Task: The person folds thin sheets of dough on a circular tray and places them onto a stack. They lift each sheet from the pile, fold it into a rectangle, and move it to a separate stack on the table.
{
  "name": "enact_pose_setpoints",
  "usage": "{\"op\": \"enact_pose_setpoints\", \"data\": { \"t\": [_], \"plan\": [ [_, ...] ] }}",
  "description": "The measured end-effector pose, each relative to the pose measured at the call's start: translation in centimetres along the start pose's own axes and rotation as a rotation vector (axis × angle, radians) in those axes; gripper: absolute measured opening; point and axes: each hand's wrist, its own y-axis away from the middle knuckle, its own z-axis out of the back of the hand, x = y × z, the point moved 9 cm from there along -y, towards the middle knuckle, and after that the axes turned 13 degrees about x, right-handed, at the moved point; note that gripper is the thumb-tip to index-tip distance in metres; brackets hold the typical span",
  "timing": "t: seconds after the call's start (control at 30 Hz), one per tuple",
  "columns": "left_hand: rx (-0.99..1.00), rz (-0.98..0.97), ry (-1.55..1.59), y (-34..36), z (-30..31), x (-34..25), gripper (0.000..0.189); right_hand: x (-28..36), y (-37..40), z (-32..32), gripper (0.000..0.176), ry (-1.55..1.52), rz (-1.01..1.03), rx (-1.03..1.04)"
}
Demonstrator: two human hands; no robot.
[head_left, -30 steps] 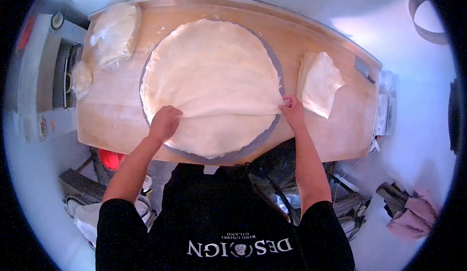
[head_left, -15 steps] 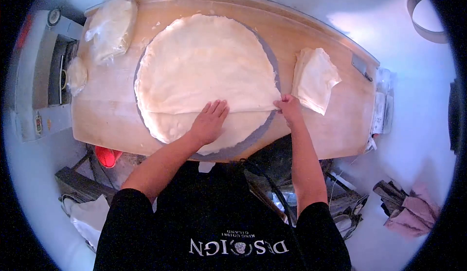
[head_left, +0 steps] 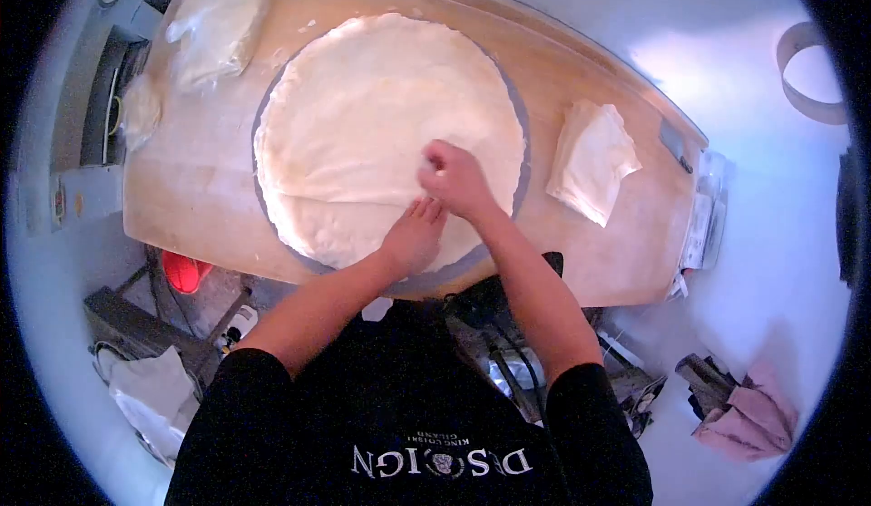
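Note:
A large round sheet of pale dough (head_left: 381,107) lies on a grey round mat (head_left: 523,116), a seam crossing its lower part. My left hand (head_left: 415,234) rests flat on the dough near that seam, fingers stretched out. Just above and to the right of it, my right hand (head_left: 451,177) is curled over the dough with its fingers bent together. Whether anything is between those fingers I cannot make out.
Folded dough sheets (head_left: 594,161) lie on the wooden table (head_left: 635,261) at the right, near a metal scraper (head_left: 675,145). Plastic-wrapped dough (head_left: 220,25) sits at the upper left. A metal ring (head_left: 789,79) is at the far right.
My right hand has let go of the dough's right edge and moved left, beside my left hand. My left hand has shifted slightly right. The view has tilted a little.

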Motion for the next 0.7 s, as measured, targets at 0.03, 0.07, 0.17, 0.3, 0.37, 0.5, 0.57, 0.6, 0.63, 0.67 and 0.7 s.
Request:
{"op": "enact_pose_setpoints", "data": {
  "t": [0.03,0.07,0.17,0.3,0.37,0.5,0.57,0.6,0.63,0.67,0.7],
  "plan": [
    [-0.047,-0.005,0.073,0.0,0.1,0.2,0.053,-0.1,-1.2,-1.6,0.023,0.001,0.002,0.004],
    [-0.094,-0.011,0.146,0.1,0.3,0.4,0.047,-0.2,-2.3,-3.6,0.023,0.089,-0.012,0.08],
    [-0.136,-0.071,0.177,0.5,0.9,0.4,0.054,-0.7,-3.3,-5.6,0.023,0.139,-0.02,0.212],
    [0.151,0.03,0.418,1.0,1.7,1.3,0.041,-0.4,-3.1,-4.9,0.024,0.024,0.091,0.174],
    [-0.319,-0.027,0.201,3.0,5.2,1.6,0.041,-1.4,-2.8,-3.0,0.022,0.018,0.005,0.155],
    [-0.39,0.093,0.027,4.1,3.5,3.6,0.053,-5.2,-4.5,0.3,0.021,0.133,-0.239,0.034],
    [-0.21,0.122,-0.147,4.0,1.4,4.0,0.052,-6.3,-5.4,-0.7,0.023,0.232,-0.248,0.069],
    [-0.205,0.119,-0.154,4.7,1.0,4.3,0.052,-6.9,-5.6,-1.2,0.026,0.335,-0.263,0.1],
    [-0.266,0.092,-0.035,5.9,1.9,4.4,0.049,-6.5,-5.4,-1.2,0.026,0.33,-0.262,0.096],
    [-0.326,0.067,0.088,7.2,2.6,4.7,0.046,-5.5,-4.8,-1.3,0.028,0.376,-0.259,0.097],
    [-0.323,0.07,0.086,8.4,3.1,5.1,0.046,-4.4,-4.2,-1.4,0.03,0.423,-0.256,0.099]
  ]
}}
